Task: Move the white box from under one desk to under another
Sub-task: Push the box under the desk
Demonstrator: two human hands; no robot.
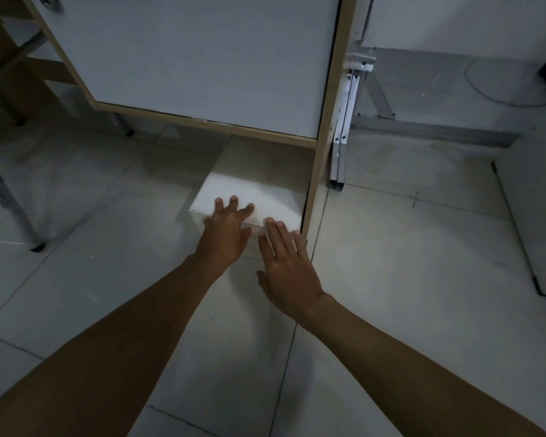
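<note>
A white box (249, 190) sits on the tiled floor, partly under the white desk (202, 58) with a wooden edge. Its far part is hidden beneath the desk top. My left hand (226, 234) lies on the box's near edge, fingers spread over the top. My right hand (286, 263) rests flat against the near right corner of the box, fingers together and straight. Neither hand is wrapped around the box.
A vertical wooden desk panel (320, 159) stands right beside the box. Metal legs (339, 146) of a second desk (454, 20) are to the right. A grey metal leg (19, 216) stands at left. A white cabinet side (539, 200) is at far right.
</note>
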